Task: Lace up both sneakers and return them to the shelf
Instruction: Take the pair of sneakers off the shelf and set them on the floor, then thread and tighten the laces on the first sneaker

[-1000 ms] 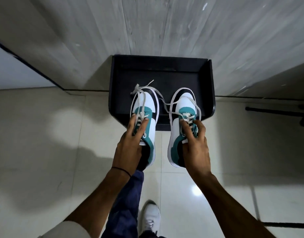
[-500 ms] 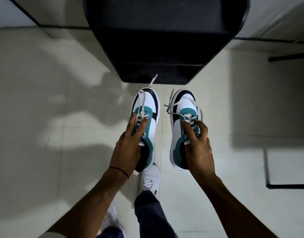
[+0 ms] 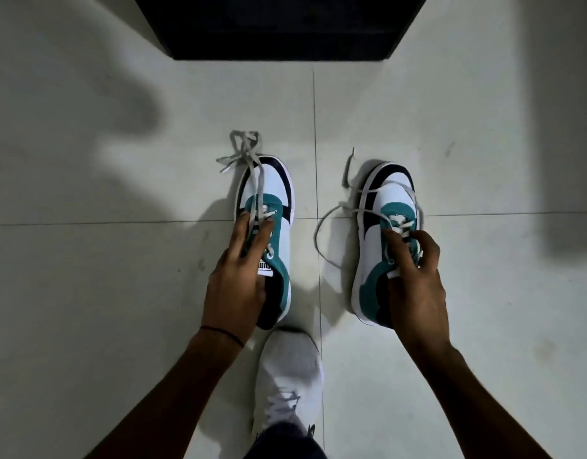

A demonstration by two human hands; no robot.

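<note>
head view: the left sneaker (image 3: 272,190) is gripped at its tongue by the left hand (image 3: 235,286), the right sneaker (image 3: 393,193) by the right hand (image 3: 414,276) — both low by the floor (image 3: 119,293), with the shelf (image 3: 279,28) at twelve o'clock. both are best set flat, loose laces (image 3: 242,150) kept untangled.

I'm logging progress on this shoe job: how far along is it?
Early days. Done: both sneakers are off the shelf, down at the tiled floor before it. In hand: the left hand grips the left sneaker, the right hand the right sneaker, fingers at the tongues. Left: the laces trail loose and untied, so both need lacing up, then going back on the shelf.
</note>
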